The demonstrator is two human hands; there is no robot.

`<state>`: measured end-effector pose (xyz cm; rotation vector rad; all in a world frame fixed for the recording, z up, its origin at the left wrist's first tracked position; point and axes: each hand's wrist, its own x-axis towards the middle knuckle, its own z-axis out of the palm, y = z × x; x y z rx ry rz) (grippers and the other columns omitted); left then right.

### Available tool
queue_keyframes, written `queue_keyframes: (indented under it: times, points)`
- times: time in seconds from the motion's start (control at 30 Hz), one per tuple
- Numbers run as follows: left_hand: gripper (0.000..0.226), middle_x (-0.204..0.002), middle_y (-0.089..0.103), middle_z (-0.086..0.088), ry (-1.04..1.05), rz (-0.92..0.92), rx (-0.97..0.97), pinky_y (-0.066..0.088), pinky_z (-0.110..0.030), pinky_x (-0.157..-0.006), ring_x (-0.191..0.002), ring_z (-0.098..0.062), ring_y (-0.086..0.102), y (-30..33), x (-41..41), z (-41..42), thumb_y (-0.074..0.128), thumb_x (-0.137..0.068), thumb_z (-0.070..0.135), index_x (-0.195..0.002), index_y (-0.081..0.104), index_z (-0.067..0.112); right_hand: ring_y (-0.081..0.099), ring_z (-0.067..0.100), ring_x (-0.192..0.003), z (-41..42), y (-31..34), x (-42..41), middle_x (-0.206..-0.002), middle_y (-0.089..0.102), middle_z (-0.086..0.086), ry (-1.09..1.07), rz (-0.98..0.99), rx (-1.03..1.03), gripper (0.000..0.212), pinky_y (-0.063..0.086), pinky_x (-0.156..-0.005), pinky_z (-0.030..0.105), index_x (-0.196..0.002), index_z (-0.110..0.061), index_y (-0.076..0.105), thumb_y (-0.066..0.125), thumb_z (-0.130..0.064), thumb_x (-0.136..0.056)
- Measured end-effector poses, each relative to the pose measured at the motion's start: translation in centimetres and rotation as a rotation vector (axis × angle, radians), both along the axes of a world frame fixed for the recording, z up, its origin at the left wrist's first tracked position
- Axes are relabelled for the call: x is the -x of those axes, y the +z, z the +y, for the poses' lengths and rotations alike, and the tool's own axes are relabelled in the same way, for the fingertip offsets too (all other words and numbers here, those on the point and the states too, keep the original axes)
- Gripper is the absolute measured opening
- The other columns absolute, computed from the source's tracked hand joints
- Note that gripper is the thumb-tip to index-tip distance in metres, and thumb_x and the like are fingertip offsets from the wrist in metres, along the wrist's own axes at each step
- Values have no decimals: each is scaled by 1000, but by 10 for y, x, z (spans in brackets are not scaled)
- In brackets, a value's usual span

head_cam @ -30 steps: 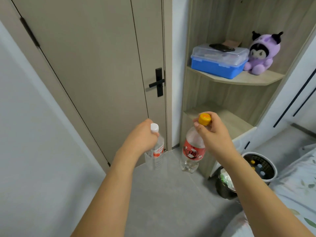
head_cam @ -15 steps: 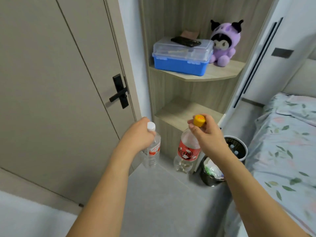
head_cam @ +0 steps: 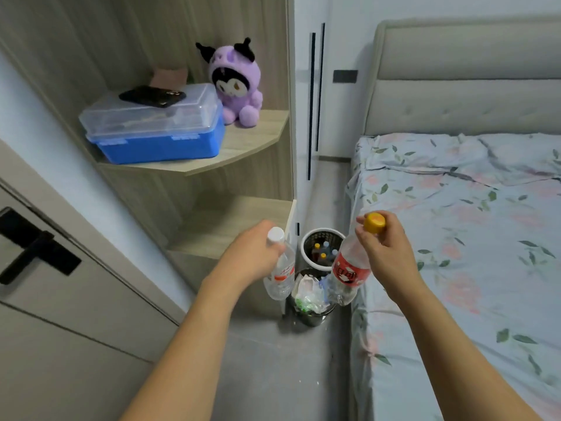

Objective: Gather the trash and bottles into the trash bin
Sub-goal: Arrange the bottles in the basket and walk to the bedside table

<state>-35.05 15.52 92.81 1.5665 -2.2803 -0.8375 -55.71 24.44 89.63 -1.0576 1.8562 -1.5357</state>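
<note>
Clear plastic is what both hands are carrying right now: the left hand is gripping a small water bottle with a white cap up around its neck, and the right hand is pinching a bigger soda bottle, red label and yellow cap, just under the cap, so each grip is closed round its own bottle and both bottles are dangling body-down. They're hanging just above and to either side of the dark trash bin sitting on the floor between the shelf unit and the bed, and that bin is already looking pretty stuffed with crumpled wrappers. So I'd say this is the drop-off step, with the carrying basically done. Next move, my guess: bringing each bottle in over the bin's opening and letting go, probably one at a time since there's not much room left on top and a bottle could roll off the pile. Counting things up: two bottles in hand, one dark bin, one white basket right behind it with what looks like four small capped bottles inside (hard to be sure), plus one blue storage box and one purple plush toy up on the shelf.
</note>
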Motion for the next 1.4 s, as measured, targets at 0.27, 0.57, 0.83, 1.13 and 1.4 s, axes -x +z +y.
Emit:
queue_keyframes:
  times: [0.27, 0.57, 0.83, 1.13, 1.4]
  points:
    - [12, -93, 62, 3, -59, 1, 50, 51, -36, -72, -83, -17, 59, -15, 64, -86, 53, -89, 28, -99, 57, 22, 56, 16, -98, -64, -16, 62, -98, 59, -10, -71, 19, -32, 17, 47, -90, 43, -106, -29, 51, 60, -24, -92]
    - [14, -83, 62, 2, -133, -29, -58, 50, -37, -64, -77, -20, 60, -87, 150, -240, 61, -80, 27, -89, 57, 18, 55, 18, -92, -197, -70, 119, -96, 57, -6, -231, 40, -205, 16, 38, -78, 30, -106, -32, 47, 57, -27, -94]
    - [11, -92, 63, -6, -128, -111, -122, 52, -37, -68, -83, -28, 59, -239, 244, -341, 55, -82, 19, -92, 54, 15, 51, 5, -81, -301, -196, 195, -90, 56, -9, -192, 82, -304, 14, 35, -65, 23, -105, -27, 48, 57, -25, -94]
    - [18, -101, 62, -5, -136, -197, -161, 51, -35, -74, -88, -24, 59, -484, 321, -398, 57, -89, 27, -103, 54, 17, 57, 19, -84, -364, -440, 256, -93, 59, -2, -58, 147, -547, 16, 46, -71, 33, -105, -26, 47, 57, -28, -92]
    - [21, -102, 63, -3, -114, -233, -153, 54, -39, -81, -92, -23, 60, -606, 337, -422, 55, -92, 26, -110, 56, 16, 61, 27, -91, -393, -563, 268, -101, 62, 2, 105, 290, -722, 22, 46, -73, 35, -112, -23, 46, 54, -29, -93]
